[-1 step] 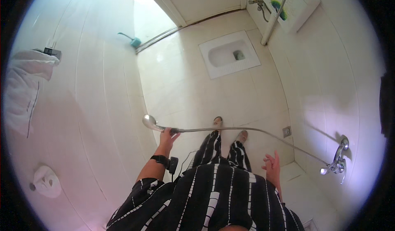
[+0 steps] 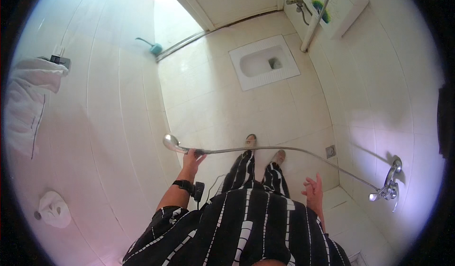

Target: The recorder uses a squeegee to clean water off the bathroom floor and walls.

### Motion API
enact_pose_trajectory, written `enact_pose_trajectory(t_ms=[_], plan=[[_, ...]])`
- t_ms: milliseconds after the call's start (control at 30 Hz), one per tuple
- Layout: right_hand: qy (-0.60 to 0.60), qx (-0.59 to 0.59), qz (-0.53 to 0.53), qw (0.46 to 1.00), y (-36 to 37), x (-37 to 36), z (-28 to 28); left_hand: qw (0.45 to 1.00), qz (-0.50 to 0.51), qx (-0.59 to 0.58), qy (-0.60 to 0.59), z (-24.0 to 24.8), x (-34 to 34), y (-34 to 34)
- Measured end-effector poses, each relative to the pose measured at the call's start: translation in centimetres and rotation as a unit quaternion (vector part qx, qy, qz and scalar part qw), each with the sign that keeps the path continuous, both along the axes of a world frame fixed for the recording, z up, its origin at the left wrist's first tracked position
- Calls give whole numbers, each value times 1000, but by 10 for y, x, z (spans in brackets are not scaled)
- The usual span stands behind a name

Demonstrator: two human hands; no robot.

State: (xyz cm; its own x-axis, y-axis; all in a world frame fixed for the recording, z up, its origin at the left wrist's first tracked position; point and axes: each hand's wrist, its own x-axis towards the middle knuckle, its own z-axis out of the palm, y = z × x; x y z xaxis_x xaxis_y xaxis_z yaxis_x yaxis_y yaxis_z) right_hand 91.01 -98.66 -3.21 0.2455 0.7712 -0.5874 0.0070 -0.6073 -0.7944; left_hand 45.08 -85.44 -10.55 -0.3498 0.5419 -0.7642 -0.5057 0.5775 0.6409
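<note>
A silver metal showerhead with a round head and a slim handle (image 2: pixel 172 143) is held in the air in front of the body, to the person's left, its head pointing toward the white tiled wall on that side. The bare left hand (image 2: pixel 192 159) grips the handle near its hose end, with fingers curled around it; the exact place of each fingertip is too small to tell. A thin, flexible silver hose (image 2: pixel 279 148) runs from the handle across the front of the legs, above the shoes, to a chrome wall-mounted mixer tap (image 2: pixel 389 189) on the right-hand wall. The bare right hand (image 2: pixel 312 190) is raised below the hose and apart from it, holding nothing, fingers loosely bent and slightly spread.

A black strap (image 2: pixel 183 184) circles the left wrist. Near the right wall, a square metal floor drain (image 2: pixel 331 151) is set in the pale tiled floor (image 2: pixel 204 107). Farther ahead lies a white ceramic squat toilet (image 2: pixel 234 60). A turquoise long-handled scoop-shaped object (image 2: pixel 155 48) is near the doorway, and white cloth (image 2: pixel 28 106) hangs on the left wall.
</note>
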Motion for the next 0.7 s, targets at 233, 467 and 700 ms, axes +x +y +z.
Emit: enact_pose_trajectory(t_ms=[233, 467, 700], plan=[[8, 2, -1, 1000, -1, 2, -1, 999, 32, -29, 29, -17, -46, -51], [2, -7, -6, 1000, -4, 2, -1, 992, 80, -97, -13, -26, -40, -71], [-6, -7, -6, 1000, -8, 6, 2, 995, -49, -59, -69, -35, 0, -62]])
